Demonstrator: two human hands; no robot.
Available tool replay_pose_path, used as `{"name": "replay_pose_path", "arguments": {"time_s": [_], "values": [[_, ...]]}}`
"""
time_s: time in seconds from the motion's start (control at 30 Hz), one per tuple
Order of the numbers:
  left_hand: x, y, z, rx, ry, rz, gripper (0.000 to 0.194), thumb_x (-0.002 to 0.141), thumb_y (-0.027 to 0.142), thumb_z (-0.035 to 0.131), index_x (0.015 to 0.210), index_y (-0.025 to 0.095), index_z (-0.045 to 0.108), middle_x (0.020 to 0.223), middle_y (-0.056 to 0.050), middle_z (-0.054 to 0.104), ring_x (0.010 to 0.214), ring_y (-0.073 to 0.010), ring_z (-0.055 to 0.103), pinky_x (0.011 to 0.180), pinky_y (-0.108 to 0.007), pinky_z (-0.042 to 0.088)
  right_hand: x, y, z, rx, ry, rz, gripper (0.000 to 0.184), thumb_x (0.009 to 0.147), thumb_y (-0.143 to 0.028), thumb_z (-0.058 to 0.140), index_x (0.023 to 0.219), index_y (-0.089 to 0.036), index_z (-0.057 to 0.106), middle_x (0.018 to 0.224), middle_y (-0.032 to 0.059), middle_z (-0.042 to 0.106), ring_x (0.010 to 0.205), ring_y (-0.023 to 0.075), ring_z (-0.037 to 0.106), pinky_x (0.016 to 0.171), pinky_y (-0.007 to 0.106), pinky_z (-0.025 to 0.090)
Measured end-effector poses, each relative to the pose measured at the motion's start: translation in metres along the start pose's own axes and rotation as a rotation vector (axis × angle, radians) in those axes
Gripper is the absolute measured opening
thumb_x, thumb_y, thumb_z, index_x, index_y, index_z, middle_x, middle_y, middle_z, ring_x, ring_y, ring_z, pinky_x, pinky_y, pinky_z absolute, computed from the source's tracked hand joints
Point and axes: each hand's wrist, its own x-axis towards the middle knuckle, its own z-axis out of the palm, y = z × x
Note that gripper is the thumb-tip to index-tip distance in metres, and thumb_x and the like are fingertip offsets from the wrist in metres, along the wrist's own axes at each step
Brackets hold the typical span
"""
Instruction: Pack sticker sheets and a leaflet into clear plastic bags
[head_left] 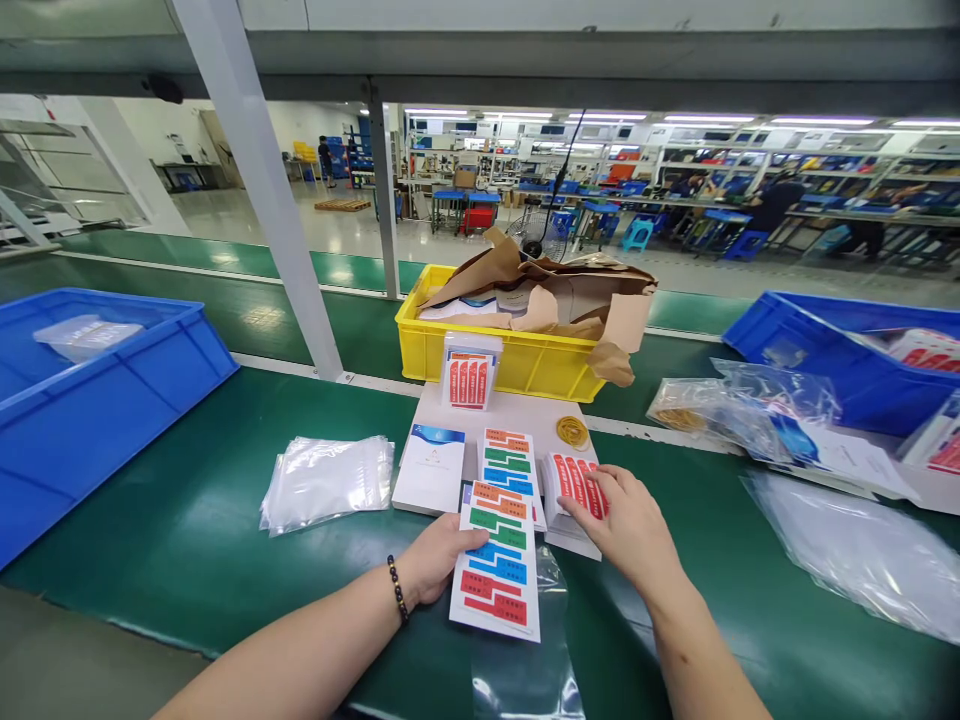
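My left hand (439, 560) grips a white sticker sheet (495, 605) printed with orange, green, blue and red labels, its thumb on top. Behind that sheet lies a stack of like sheets (510, 450). My right hand (626, 520) rests its fingertips on a stack of red-and-white sticker cards (574, 475); its fingers are bent but apart, and whether it pinches a card I cannot tell. A clear plastic bag (525, 675) lies under the held sheet. To the left stands a stack of white booklets (429, 470) with a blue top edge.
Clear bags (330, 483) are piled at left, more bags (862, 545) at right. A yellow crate (510, 365) with brown paper stands behind a filled sample bag (470, 372). Rubber bands (572, 432) lie nearby. Blue bins (112, 400) flank both sides. A white post (262, 190) rises at left.
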Motion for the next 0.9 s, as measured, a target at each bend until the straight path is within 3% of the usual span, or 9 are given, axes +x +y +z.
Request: {"name": "replay_pose_path", "arguments": {"time_s": [0.1,0.2,0.3,0.43,0.5,0.7,0.9], "values": [[0.000,-0.001,0.000,0.016,-0.010,-0.007,0.036,0.065,0.020,0.065,0.098,0.006,0.058,0.097,-0.017,0.063,0.086,-0.0260,0.061,0.086,-0.043,0.041,0.004,-0.008,0.010,-0.090,0.089,0.133,0.050,0.077,-0.052,0.039,0.102,-0.011,0.053,0.114,0.0182,0.048,0.099,0.0291,0.048,0.078,0.041,0.041],[0.000,-0.001,0.000,0.034,-0.010,-0.011,0.035,0.065,0.021,0.065,0.097,0.006,0.059,0.095,-0.017,0.064,0.086,-0.0261,0.061,0.086,-0.043,0.041,0.007,-0.003,0.014,-0.121,0.062,0.182,0.051,0.078,-0.053,0.037,0.105,-0.013,0.052,0.120,0.0183,0.043,0.102,0.0306,0.047,0.076,0.042,0.041],[-0.001,-0.001,0.000,0.038,-0.013,-0.010,0.036,0.066,0.021,0.065,0.098,0.006,0.059,0.095,-0.016,0.064,0.086,-0.0259,0.061,0.086,-0.043,0.041,0.009,0.011,0.011,-0.110,0.003,0.262,0.059,0.075,-0.058,0.037,0.108,-0.012,0.050,0.113,0.0183,0.048,0.098,0.0309,0.049,0.070,0.041,0.043],[-0.001,-0.001,-0.002,0.042,0.006,-0.029,0.038,0.065,0.021,0.066,0.099,0.006,0.059,0.095,-0.016,0.064,0.087,-0.0263,0.061,0.087,-0.044,0.040,0.010,0.022,0.003,-0.093,-0.209,0.311,0.057,0.074,-0.064,0.029,0.081,-0.016,0.059,0.082,0.0124,0.059,0.077,0.0274,0.057,0.056,0.035,0.041],[-0.001,-0.002,-0.002,0.040,0.017,-0.040,0.038,0.064,0.022,0.066,0.098,0.006,0.059,0.094,-0.016,0.064,0.087,-0.0265,0.061,0.088,-0.045,0.040,0.010,0.020,0.000,-0.124,-0.247,0.297,0.056,0.075,-0.064,0.026,0.066,-0.018,0.057,0.072,0.0099,0.058,0.070,0.0253,0.057,0.052,0.033,0.039],[-0.002,0.001,0.001,0.030,0.033,-0.042,0.036,0.064,0.021,0.066,0.096,0.006,0.059,0.095,-0.017,0.064,0.086,-0.0267,0.061,0.087,-0.046,0.040,0.010,0.007,-0.006,-0.230,-0.152,0.283,0.051,0.076,-0.060,0.030,0.061,-0.018,0.054,0.071,0.0109,0.058,0.068,0.0253,0.056,0.050,0.031,0.036],[0.000,0.002,0.000,-0.002,0.061,-0.040,0.035,0.065,0.017,0.065,0.096,0.006,0.058,0.098,-0.017,0.063,0.085,-0.0263,0.062,0.087,-0.046,0.041,0.010,0.014,-0.009,0.008,-0.172,0.491,0.031,0.074,-0.049,0.040,0.070,-0.022,0.054,0.068,0.0049,0.063,0.061,0.0212,0.057,0.046,0.028,0.034]]}}
